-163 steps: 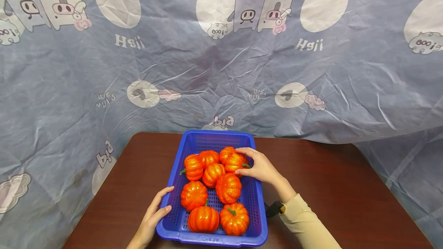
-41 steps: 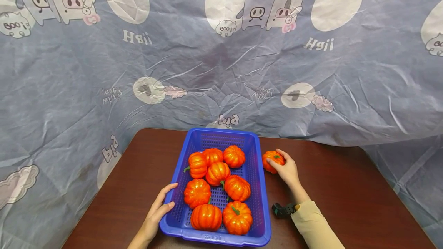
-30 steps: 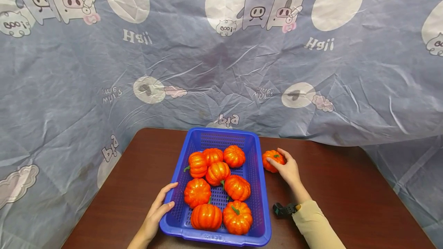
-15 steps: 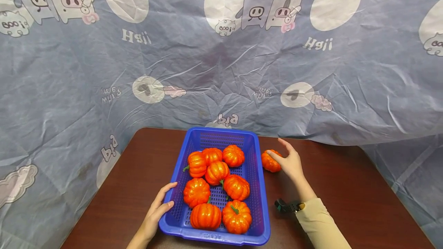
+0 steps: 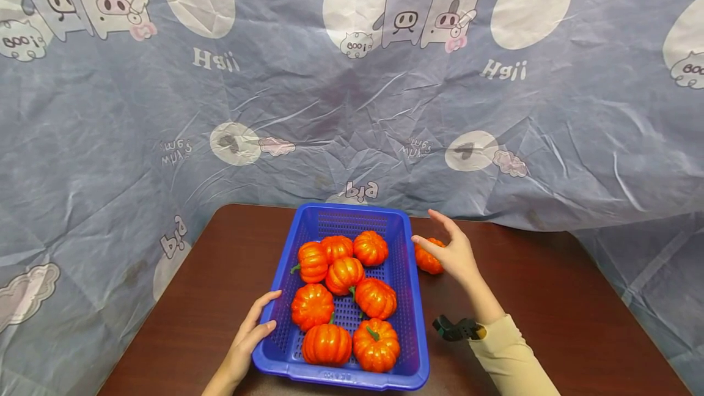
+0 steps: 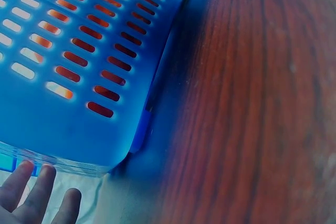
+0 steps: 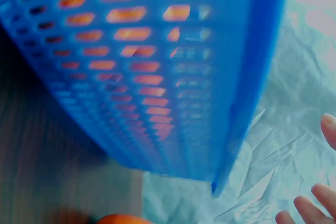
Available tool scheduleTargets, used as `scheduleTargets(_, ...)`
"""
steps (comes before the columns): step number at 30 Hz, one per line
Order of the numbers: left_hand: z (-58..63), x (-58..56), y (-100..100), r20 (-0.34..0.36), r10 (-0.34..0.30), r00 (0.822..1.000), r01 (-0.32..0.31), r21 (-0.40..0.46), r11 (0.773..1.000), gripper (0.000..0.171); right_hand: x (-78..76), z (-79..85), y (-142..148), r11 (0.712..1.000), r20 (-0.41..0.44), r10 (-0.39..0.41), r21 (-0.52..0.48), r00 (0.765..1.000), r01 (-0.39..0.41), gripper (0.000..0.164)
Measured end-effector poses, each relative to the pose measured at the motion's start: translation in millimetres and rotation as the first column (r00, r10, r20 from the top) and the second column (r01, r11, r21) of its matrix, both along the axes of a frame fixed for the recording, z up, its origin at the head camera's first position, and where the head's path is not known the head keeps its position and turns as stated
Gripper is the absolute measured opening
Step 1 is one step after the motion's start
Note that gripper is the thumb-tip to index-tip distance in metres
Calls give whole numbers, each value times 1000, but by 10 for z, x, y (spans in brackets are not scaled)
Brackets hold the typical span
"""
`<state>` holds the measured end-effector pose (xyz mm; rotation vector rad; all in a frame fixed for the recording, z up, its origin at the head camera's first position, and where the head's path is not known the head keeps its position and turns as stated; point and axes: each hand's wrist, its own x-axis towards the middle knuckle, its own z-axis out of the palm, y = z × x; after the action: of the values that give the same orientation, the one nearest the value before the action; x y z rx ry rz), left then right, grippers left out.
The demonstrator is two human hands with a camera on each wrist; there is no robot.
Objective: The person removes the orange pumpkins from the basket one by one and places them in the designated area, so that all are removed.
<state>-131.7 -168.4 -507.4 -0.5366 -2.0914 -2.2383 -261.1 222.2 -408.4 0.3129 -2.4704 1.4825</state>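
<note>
Right hand partly hides the pumpkin beside the basket. Rim lettering illegible; right wrist view blurred.

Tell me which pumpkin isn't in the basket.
The pumpkin on the table, just right of the blue basket and partly hidden by the right hand; all others lie inside the basket.

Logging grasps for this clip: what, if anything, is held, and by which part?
Nothing visibly gripped: the right hand is empty; the left hand touches the blue basket at its left rim.
</note>
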Motion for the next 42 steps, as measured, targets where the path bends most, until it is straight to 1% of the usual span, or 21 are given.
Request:
scheduleTargets(5, -1, -2, 0, 0, 0, 1000, 0, -1, 1000, 47, 221, 293, -186, 997, -14, 73, 15, 997, -73, 65)
scheduleTargets(7, -1, -2, -1, 0, 2, 1000, -2, -3, 1000, 48, 271, 348, -238, 995, -27, 90, 36, 996, -89, 64)
scheduleTargets(9, -2, -1, -1, 1, 3, 1000, -3, -4, 1000, 48, 286, 356, -268, 993, -38, 108, 47, 993, -106, 64)
scheduleTargets(12, -4, 1, -3, 3, 1, 1000, -1, -1, 1000, 48, 250, 270, -267, 990, -36, 132, 48, 991, -130, 65)
scheduleTargets(15, -8, 2, -5, 3, -5, 1000, 5, 5, 1000, 48, 205, 145, -255, 983, -27, 180, 37, 983, -179, 66)
scheduleTargets(18, -12, 1, -5, -3, -8, 1000, 8, 7, 1000, 48, 202, 58, -254, 974, -34, 222, 62, 974, -220, 67)
scheduleTargets(22, -15, -2, -3, -10, -1, 1000, 1, 2, 1000, 48, 256, 14, -286, 962, -51, 258, 109, 965, -252, 69)
scheduleTargets(28, -3, -1, -1, -1, 9, 1000, -9, -3, 1000, 47, 344, -34, -365, 944, -24, 308, 135, 951, -303, 72)
scheduleTargets(31, 2, -2, -3, 6, 5, 1000, -5, -1, 1000, 48, 374, -79, -410, 934, -33, 330, 153, 943, -322, 72)
scheduleTargets(34, 3, -6, -2, 4, 1, 1000, -1, 2, 1000, 48, 396, -136, -467, 922, -52, 362, 165, 931, -350, 72)
scheduleTargets(37, -1, -9, 0, -6, -1, 1000, 1, 3, 1000, 48, 418, -177, -527, 908, -58, 401, 156, 914, -388, 73)
scheduleTargets(40, -6, -13, 3, -9, -1, 1000, 1, 4, 1000, 48, 445, -201, -575, 894, -41, 436, 136, 899, -427, 73)
scheduleTargets(42, -10, -15, 5, -9, -5, 1000, 5, 7, 1000, 48, 457, -217, -597, 886, -24, 450, 138, 893, -443, 73)
